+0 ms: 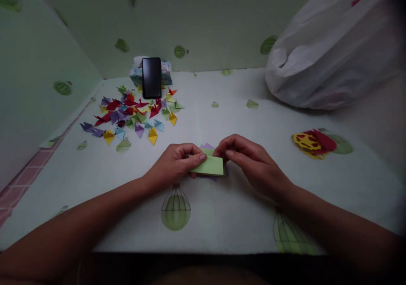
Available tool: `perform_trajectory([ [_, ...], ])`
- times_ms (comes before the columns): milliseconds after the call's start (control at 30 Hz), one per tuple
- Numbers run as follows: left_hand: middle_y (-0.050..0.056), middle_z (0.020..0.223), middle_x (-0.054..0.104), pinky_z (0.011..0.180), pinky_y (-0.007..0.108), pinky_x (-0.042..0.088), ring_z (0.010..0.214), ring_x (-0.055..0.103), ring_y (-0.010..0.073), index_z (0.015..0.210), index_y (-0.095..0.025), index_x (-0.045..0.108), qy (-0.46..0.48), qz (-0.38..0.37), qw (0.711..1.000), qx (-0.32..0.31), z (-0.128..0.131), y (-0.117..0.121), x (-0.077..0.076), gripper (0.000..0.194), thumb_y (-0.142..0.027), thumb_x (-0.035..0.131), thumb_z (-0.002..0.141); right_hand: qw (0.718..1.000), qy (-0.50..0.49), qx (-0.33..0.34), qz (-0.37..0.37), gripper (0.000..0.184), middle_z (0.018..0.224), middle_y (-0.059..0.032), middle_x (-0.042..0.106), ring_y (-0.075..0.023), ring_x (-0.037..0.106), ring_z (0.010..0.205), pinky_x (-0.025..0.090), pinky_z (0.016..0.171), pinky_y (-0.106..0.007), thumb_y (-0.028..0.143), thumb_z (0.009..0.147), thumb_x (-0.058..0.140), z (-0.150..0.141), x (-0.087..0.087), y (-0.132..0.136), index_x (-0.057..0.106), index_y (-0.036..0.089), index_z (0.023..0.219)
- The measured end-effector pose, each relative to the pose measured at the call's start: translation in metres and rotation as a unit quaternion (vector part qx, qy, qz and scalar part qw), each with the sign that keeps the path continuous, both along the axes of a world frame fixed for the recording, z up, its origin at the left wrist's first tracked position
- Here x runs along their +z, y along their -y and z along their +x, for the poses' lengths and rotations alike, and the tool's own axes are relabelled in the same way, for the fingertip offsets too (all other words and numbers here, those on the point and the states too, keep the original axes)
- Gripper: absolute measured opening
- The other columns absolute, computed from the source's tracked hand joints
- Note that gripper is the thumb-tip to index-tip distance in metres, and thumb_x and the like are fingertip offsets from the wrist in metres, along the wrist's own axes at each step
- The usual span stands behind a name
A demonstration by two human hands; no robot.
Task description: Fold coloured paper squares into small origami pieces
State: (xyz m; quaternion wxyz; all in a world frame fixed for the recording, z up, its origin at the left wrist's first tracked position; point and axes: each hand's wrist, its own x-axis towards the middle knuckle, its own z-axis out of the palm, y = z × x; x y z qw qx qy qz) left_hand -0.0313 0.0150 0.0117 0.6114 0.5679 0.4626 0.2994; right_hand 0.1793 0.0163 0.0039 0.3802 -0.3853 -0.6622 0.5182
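Observation:
My left hand (182,160) pinches a folded piece of light green origami paper (209,165), its thumb pressed flat on the front. At the paper's upper right edge is my right hand (250,160), fingers curled, with the index fingertip partly hidden behind the fold and the thumb just beside it. Purple paper (207,146) peeks out behind and below the green piece; whether it lies on the table or is held, I cannot tell. Off to the left lies a loose pile of small folded paper cranes (136,116) in red, purple, yellow, green, orange and blue.
A black phone (151,78) leans against a tissue box (167,72) behind the cranes. Red and yellow cut-out pieces (312,142) lie at the right. A large white plastic bag (326,61) fills the back right corner. The tablecloth (222,217) has a balloon print.

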Motion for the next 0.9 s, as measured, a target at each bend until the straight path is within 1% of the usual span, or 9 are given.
perform_trajectory([
  [100, -0.005, 0.057, 0.053, 0.049, 0.017, 0.033, 0.051, 0.045, 0.0059, 0.075, -0.013, 0.065, -0.034, 0.041, 0.998, -0.040, 0.000, 0.003, -0.001, 0.019, -0.028, 0.063, 0.086, 0.997, 0.062, 0.042, -0.024, 0.028, 0.071, -0.0010, 0.057, -0.0133, 0.051, 0.067, 0.040, 0.061, -0.026, 0.033, 0.096, 0.049, -0.001, 0.003, 0.000, 0.064, 0.017, 0.079],
  [233, -0.005, 0.056, 0.052, 0.049, 0.017, 0.034, 0.052, 0.045, 0.0066, 0.075, -0.013, 0.067, -0.063, 0.059, 0.995, -0.056, 0.001, 0.005, -0.001, 0.020, -0.029, 0.064, 0.085, 0.989, 0.078, 0.091, -0.081, 0.026, 0.060, 0.0017, 0.051, -0.0105, 0.043, 0.056, 0.032, 0.051, -0.024, 0.034, 0.089, 0.059, -0.004, 0.003, 0.002, 0.065, 0.016, 0.071],
  [333, -0.003, 0.061, 0.058, 0.051, 0.018, 0.039, 0.054, 0.051, 0.0078, 0.085, -0.014, 0.069, 0.010, 0.027, 0.999, -0.024, 0.002, 0.004, -0.002, 0.019, -0.032, 0.064, 0.085, 0.987, 0.040, 0.059, -0.141, 0.027, 0.055, 0.0032, 0.050, -0.0091, 0.042, 0.051, 0.030, 0.048, -0.023, 0.035, 0.089, 0.061, -0.005, 0.001, 0.006, 0.063, 0.016, 0.069],
  [400, -0.002, 0.066, 0.063, 0.057, 0.020, 0.045, 0.058, 0.056, 0.0088, 0.094, -0.015, 0.068, 0.080, 0.010, 0.997, 0.000, 0.002, 0.003, -0.004, 0.022, -0.035, 0.063, 0.086, 0.984, -0.023, 0.012, -0.175, 0.028, 0.055, 0.0033, 0.053, -0.0087, 0.045, 0.051, 0.032, 0.050, -0.023, 0.037, 0.089, 0.062, -0.005, -0.001, 0.008, 0.061, 0.017, 0.069],
  [467, -0.001, 0.069, 0.066, 0.062, 0.021, 0.048, 0.059, 0.058, 0.0090, 0.093, -0.015, 0.067, 0.119, 0.003, 0.993, 0.006, 0.003, 0.002, -0.006, 0.022, -0.034, 0.068, 0.082, 0.977, -0.090, -0.025, -0.190, 0.027, 0.058, 0.0030, 0.055, -0.0083, 0.047, 0.052, 0.035, 0.054, -0.023, 0.037, 0.090, 0.063, -0.005, -0.003, 0.009, 0.062, 0.017, 0.072],
  [533, -0.001, 0.072, 0.067, 0.061, 0.022, 0.048, 0.060, 0.058, 0.0092, 0.086, -0.014, 0.066, 0.122, -0.012, 0.992, -0.006, 0.004, 0.003, -0.007, 0.018, -0.029, 0.073, 0.077, 0.967, -0.136, -0.051, -0.209, 0.026, 0.057, 0.0038, 0.054, -0.0069, 0.046, 0.051, 0.034, 0.053, -0.022, 0.035, 0.089, 0.065, -0.007, -0.005, 0.010, 0.061, 0.016, 0.072],
  [700, -0.001, 0.069, 0.066, 0.059, 0.020, 0.047, 0.058, 0.058, 0.0079, 0.077, -0.013, 0.066, 0.102, 0.005, 0.995, -0.001, 0.006, 0.007, -0.008, 0.013, -0.025, 0.069, 0.082, 0.951, -0.184, -0.013, -0.247, 0.027, 0.067, 0.0005, 0.062, -0.0071, 0.048, 0.052, 0.035, 0.053, -0.022, 0.034, 0.091, 0.063, -0.012, -0.010, 0.012, 0.059, 0.016, 0.072],
  [800, -0.001, 0.068, 0.066, 0.060, 0.020, 0.046, 0.057, 0.058, 0.0072, 0.075, -0.013, 0.066, 0.096, 0.014, 0.995, 0.003, 0.004, 0.007, -0.009, 0.016, -0.026, 0.067, 0.085, 0.948, -0.187, 0.015, -0.257, 0.029, 0.071, -0.0015, 0.064, -0.0083, 0.049, 0.054, 0.037, 0.054, -0.023, 0.035, 0.093, 0.061, -0.013, -0.012, 0.014, 0.057, 0.016, 0.072],
  [900, -0.001, 0.068, 0.066, 0.061, 0.020, 0.046, 0.058, 0.058, 0.0073, 0.074, -0.013, 0.065, 0.095, 0.018, 0.995, 0.007, 0.003, 0.006, -0.010, 0.017, -0.026, 0.066, 0.086, 0.951, -0.174, 0.016, -0.255, 0.029, 0.070, -0.0010, 0.063, -0.0086, 0.049, 0.054, 0.038, 0.055, -0.023, 0.037, 0.093, 0.061, -0.013, -0.013, 0.015, 0.056, 0.017, 0.072],
])
